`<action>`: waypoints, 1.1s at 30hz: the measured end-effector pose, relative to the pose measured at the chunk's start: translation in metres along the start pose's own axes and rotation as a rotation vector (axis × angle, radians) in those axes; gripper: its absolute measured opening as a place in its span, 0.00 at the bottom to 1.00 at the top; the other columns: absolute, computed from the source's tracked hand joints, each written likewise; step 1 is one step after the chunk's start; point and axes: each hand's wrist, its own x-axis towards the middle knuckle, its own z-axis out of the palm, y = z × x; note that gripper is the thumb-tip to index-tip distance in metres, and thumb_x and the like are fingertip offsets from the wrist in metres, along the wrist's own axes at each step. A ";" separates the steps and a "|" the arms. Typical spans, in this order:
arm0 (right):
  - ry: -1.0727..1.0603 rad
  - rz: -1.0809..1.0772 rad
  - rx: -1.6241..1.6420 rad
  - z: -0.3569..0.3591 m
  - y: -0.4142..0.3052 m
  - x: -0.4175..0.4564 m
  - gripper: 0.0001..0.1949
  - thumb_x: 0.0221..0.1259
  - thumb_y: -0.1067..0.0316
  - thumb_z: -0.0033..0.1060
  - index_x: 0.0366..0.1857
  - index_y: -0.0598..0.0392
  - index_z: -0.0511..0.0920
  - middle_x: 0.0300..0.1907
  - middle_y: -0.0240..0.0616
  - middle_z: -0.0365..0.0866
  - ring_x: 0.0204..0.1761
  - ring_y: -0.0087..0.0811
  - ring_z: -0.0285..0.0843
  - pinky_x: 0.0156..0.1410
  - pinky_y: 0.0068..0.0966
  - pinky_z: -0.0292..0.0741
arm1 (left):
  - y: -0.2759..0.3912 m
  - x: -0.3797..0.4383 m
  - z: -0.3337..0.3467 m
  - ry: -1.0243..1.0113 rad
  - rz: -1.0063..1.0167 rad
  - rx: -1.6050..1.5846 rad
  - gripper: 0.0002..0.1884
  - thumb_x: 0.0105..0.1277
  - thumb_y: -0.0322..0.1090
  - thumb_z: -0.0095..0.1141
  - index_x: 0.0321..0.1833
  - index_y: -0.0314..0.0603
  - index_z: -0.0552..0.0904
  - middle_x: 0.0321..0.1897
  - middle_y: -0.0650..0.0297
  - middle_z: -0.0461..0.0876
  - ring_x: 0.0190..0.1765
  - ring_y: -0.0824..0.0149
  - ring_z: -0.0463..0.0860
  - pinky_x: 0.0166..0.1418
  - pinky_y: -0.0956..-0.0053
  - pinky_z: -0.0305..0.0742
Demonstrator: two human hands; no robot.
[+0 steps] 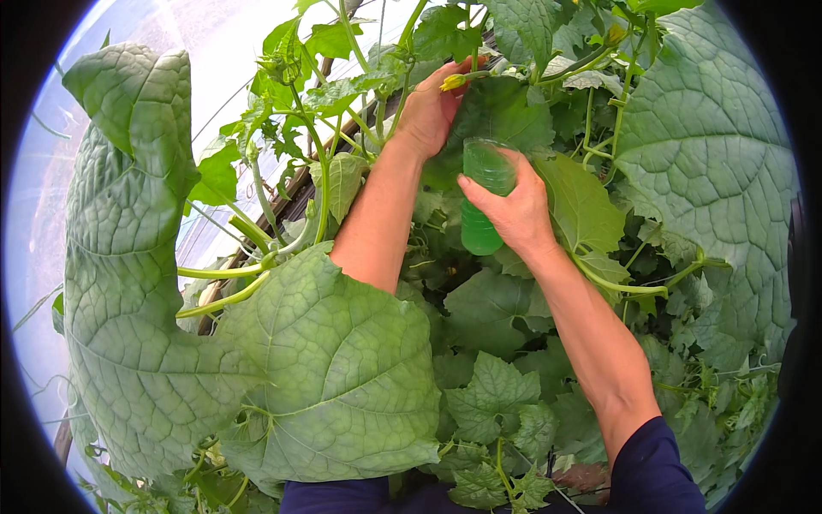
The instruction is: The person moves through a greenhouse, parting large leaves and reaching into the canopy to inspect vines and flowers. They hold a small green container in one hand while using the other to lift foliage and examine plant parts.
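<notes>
My right hand [523, 202] is wrapped around a clear ribbed plastic container [480, 225] with green liquid in it, perhaps a cut-off bottle. The container stands nearly upright, and its upper part is blurred. Higher up and to the left, my left hand [433, 109] reaches in among the vine stems. Its fingertips are partly hidden by a stem and by a small yellow flower bud [453, 82] in front of them, so whether they grip anything is unclear. A broad dark green leaf [507, 112] hangs between the two hands, just above the container.
A large leaf [340, 372] covers part of my left forearm. Another big, curled leaf [128, 257] rises at the left, and a wide one [713, 141] fills the right. Thick vine stems [225, 273] cross on the left, before translucent plastic sheeting [212, 70]. A second slender fruit [581, 64] carries a withered flower.
</notes>
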 end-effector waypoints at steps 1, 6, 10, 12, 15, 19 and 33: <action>0.003 -0.026 -0.043 -0.003 0.005 0.001 0.28 0.53 0.57 0.78 0.55 0.62 0.77 0.45 0.41 0.87 0.48 0.29 0.85 0.57 0.29 0.79 | 0.002 -0.001 0.003 0.003 -0.016 0.021 0.22 0.72 0.47 0.53 0.63 0.41 0.80 0.58 0.60 0.82 0.63 0.64 0.75 0.70 0.67 0.69; 0.016 -0.109 -0.100 0.000 0.014 0.003 0.28 0.54 0.55 0.78 0.55 0.60 0.77 0.44 0.41 0.87 0.48 0.32 0.85 0.58 0.30 0.78 | 0.007 0.000 -0.013 0.044 0.005 -0.034 0.18 0.72 0.40 0.56 0.59 0.37 0.81 0.52 0.60 0.84 0.49 0.64 0.83 0.58 0.70 0.79; -0.039 -0.038 -0.042 -0.003 0.001 -0.001 0.29 0.54 0.55 0.78 0.57 0.59 0.76 0.52 0.43 0.84 0.54 0.32 0.82 0.62 0.30 0.76 | 0.001 0.012 -0.025 0.021 -0.043 -0.076 0.17 0.70 0.37 0.58 0.58 0.37 0.80 0.51 0.60 0.84 0.50 0.66 0.83 0.58 0.72 0.79; -0.055 -0.113 -0.004 0.000 -0.008 -0.003 0.28 0.55 0.59 0.78 0.57 0.59 0.76 0.54 0.41 0.83 0.55 0.30 0.81 0.63 0.29 0.75 | -0.001 0.016 -0.035 0.046 -0.029 -0.059 0.17 0.70 0.36 0.56 0.58 0.37 0.80 0.51 0.59 0.84 0.51 0.66 0.83 0.59 0.72 0.78; -0.027 -0.305 0.034 0.010 -0.015 -0.002 0.26 0.56 0.65 0.77 0.58 0.60 0.77 0.56 0.38 0.83 0.55 0.26 0.80 0.63 0.27 0.75 | -0.002 0.020 -0.038 0.044 -0.016 0.024 0.22 0.77 0.42 0.45 0.66 0.38 0.77 0.58 0.55 0.83 0.60 0.61 0.82 0.66 0.64 0.77; 0.011 -0.362 -0.094 0.011 0.002 0.009 0.28 0.57 0.65 0.76 0.61 0.60 0.75 0.57 0.38 0.82 0.56 0.26 0.79 0.64 0.27 0.75 | 0.002 0.015 -0.023 0.004 -0.045 0.068 0.21 0.77 0.40 0.46 0.67 0.38 0.76 0.58 0.55 0.83 0.60 0.61 0.82 0.67 0.64 0.76; 0.087 -0.136 -0.118 -0.006 0.071 0.021 0.35 0.55 0.53 0.77 0.65 0.60 0.72 0.59 0.48 0.82 0.56 0.35 0.83 0.62 0.31 0.77 | 0.024 -0.007 -0.027 -0.074 -0.023 0.077 0.25 0.75 0.43 0.44 0.70 0.36 0.72 0.60 0.51 0.81 0.64 0.54 0.80 0.65 0.50 0.80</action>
